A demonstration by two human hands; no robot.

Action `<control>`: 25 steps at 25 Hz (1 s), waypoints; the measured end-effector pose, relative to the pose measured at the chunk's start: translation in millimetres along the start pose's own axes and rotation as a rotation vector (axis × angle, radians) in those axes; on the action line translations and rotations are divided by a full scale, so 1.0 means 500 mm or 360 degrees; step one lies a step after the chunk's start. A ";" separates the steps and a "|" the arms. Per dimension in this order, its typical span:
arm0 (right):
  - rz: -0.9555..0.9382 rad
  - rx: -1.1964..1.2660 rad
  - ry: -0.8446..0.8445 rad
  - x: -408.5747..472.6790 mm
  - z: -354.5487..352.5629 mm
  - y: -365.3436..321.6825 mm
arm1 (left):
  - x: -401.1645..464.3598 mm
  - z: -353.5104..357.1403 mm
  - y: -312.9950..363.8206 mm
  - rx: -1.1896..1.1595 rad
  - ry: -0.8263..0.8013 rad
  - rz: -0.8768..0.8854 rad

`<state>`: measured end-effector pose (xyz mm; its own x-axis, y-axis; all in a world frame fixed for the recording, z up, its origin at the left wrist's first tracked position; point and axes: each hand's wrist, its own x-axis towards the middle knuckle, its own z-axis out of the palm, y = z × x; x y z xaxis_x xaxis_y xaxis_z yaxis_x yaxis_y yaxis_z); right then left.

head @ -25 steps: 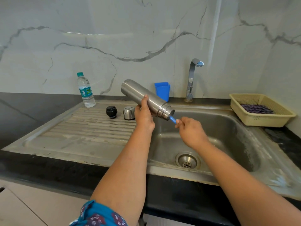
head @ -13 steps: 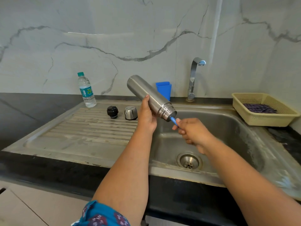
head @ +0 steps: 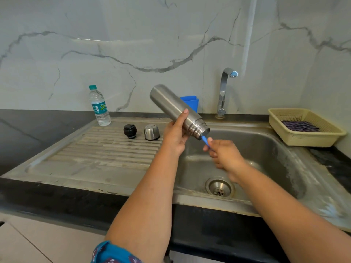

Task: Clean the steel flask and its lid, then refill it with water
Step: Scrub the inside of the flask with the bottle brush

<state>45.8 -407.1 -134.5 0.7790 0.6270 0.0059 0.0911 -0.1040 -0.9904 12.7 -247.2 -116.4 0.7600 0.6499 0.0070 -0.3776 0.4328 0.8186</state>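
— What sort of place am I looking at through the head camera?

— A home kitchen, as far as I can see. A steel sink (head: 266,149) with a ribbed draining board (head: 106,150) fills the middle of the frame, set into a black stone counter (head: 38,128).

— Anything else pointing that way?

— A chrome tap (head: 224,92) stands at centre right against a white marble-veined wall (head: 133,35). At the right edge I see a cream plastic basket (head: 303,138) holding a dark cloth (head: 300,126), and at lower left pale cabinet fronts (head: 28,243) under the counter.
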 end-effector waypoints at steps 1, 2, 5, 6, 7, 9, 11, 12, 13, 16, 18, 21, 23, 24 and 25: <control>0.0387 0.0706 -0.0294 -0.010 0.004 -0.011 | -0.003 0.001 0.002 -0.0044 -0.0106 -0.0020; 0.0566 0.1088 -0.0445 -0.018 0.005 -0.012 | -0.004 0.002 0.003 -0.0078 -0.0190 -0.0045; 0.0283 0.0633 -0.0199 -0.010 0.004 0.004 | -0.005 0.009 0.000 -0.0043 -0.0207 -0.0005; 0.0081 0.0221 -0.0008 -0.005 0.008 0.011 | -0.008 0.014 -0.005 0.0005 -0.0173 0.0014; -0.0091 -0.0169 0.0160 -0.001 0.011 0.016 | -0.011 0.016 -0.013 0.0043 -0.0133 0.0012; -0.0293 -0.0744 0.0336 0.006 0.013 0.017 | -0.015 0.017 -0.022 0.0097 -0.0052 0.0013; -0.0377 -0.0888 0.0285 0.006 0.014 0.007 | -0.002 0.004 -0.001 0.0059 0.0080 0.0080; -0.0389 -0.0884 0.0210 0.002 0.012 0.000 | 0.009 -0.011 0.015 -0.0037 0.0163 0.0126; -0.0384 -0.0855 0.0127 -0.004 0.013 -0.008 | 0.020 -0.030 0.034 -0.0183 0.0239 0.0159; -0.0312 -0.0801 0.0015 -0.017 0.013 -0.011 | 0.030 -0.067 0.058 -0.0343 0.0363 0.0192; -0.0279 -0.0806 0.0081 -0.011 0.018 -0.006 | 0.011 -0.043 0.035 -0.0178 0.0314 0.0113; -0.0197 -0.0596 0.0201 0.002 0.027 -0.013 | -0.010 0.010 -0.008 0.0032 0.0249 0.0016; -0.0218 -0.0591 0.0209 -0.003 0.017 -0.015 | -0.002 0.012 -0.001 -0.0021 0.0262 0.0042; -0.0257 -0.0658 0.0193 -0.007 0.009 -0.014 | 0.003 0.004 0.010 -0.0096 0.0284 0.0060; -0.0280 -0.0719 0.0177 -0.011 0.001 -0.011 | 0.010 -0.006 0.020 -0.0175 0.0297 0.0073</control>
<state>40.7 -409.6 -129.2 0.7871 0.5813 0.2064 0.4674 -0.3436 -0.8146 11.0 -237.8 -109.9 0.6336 0.7703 -0.0720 -0.4725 0.4589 0.7524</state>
